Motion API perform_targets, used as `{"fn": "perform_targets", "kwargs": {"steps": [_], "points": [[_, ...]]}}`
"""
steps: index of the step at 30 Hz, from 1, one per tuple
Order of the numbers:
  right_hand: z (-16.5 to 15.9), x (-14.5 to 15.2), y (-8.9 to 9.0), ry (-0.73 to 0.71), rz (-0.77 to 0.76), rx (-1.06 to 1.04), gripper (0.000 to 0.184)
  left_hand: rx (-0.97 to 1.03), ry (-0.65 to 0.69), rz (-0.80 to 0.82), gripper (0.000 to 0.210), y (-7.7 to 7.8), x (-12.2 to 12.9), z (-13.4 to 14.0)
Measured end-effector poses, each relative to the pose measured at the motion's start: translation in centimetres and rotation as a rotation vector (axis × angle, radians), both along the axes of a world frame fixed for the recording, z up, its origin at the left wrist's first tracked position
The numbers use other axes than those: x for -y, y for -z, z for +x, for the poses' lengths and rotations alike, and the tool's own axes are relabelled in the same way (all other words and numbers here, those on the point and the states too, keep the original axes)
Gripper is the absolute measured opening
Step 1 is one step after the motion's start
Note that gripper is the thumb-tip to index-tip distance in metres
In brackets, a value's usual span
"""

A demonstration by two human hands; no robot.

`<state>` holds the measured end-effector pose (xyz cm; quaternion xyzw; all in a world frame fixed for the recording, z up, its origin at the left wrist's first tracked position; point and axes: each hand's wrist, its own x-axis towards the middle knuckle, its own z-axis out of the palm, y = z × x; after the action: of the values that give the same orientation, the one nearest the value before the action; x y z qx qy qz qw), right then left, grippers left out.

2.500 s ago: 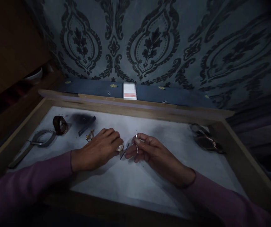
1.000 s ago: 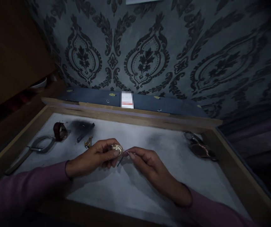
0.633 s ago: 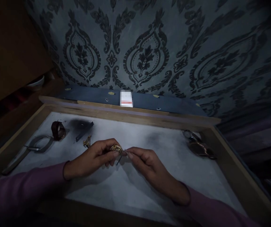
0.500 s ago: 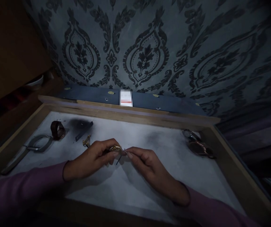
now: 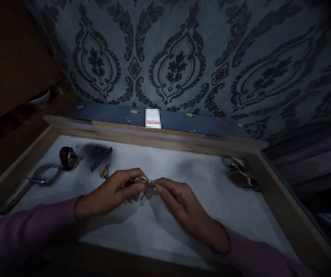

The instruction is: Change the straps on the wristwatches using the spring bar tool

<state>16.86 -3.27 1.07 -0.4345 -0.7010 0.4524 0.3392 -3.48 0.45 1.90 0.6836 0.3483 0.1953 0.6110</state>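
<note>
Although its right side sinks into darkness, a patterned wall covering [image 5: 174, 69] rises beyond the left hand [image 5: 115, 192] and the right hand [image 5: 185, 204]. Beneath both spreads a wood-rimmed desk [image 5: 165, 238], its near edge lost in shadow. Left of the left hand lies a looped grey strap [image 5: 57, 177], and well to the right of the right hand a cluster of dark items [image 5: 244, 181], too dim to identify. Past the left hand's wrist are a brown watch [image 5: 65, 158] and a dark bar [image 5: 101, 159]. The left hand pinches a rounded gold piece [image 5: 141, 179], partly covered by its fingers; a gold trinket [image 5: 104, 172] lies just beyond its back. The right hand's thumb and forefinger pinch a slender metal tool [image 5: 151, 182]; whether it touches the gold piece cannot be told. Between the hands shows a thin dark rod [image 5: 144, 194], its upper end indistinct.
</note>
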Motion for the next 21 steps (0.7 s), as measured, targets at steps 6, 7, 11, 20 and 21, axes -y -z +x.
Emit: {"fn": "perform_targets", "kwargs": {"steps": [6, 7, 11, 20, 21], "points": [[0.08, -0.4, 0.11, 0.0, -0.074, -0.041, 0.034, 0.024, 0.001, -0.072, 0.026, 0.39, -0.33, -0.01], [0.08, -0.4, 0.11, -0.006, -0.076, -0.047, 0.034, 0.023, 0.004, -0.071, 0.026, 0.43, -0.34, -0.03], [0.04, -0.39, 0.02, -0.025, -0.064, -0.053, 0.032, 0.009, 0.015, -0.067, 0.025, 0.43, -0.33, -0.09], [0.11, -0.56, 0.6, 0.001, -0.114, -0.079, 0.036, 0.074, -0.01, -0.211, 0.03, 0.25, -0.7, 0.05], [0.11, -0.55, 0.68, 0.012, -0.113, -0.072, 0.036, 0.071, -0.012, -0.215, 0.029, 0.26, -0.73, 0.05]]}}
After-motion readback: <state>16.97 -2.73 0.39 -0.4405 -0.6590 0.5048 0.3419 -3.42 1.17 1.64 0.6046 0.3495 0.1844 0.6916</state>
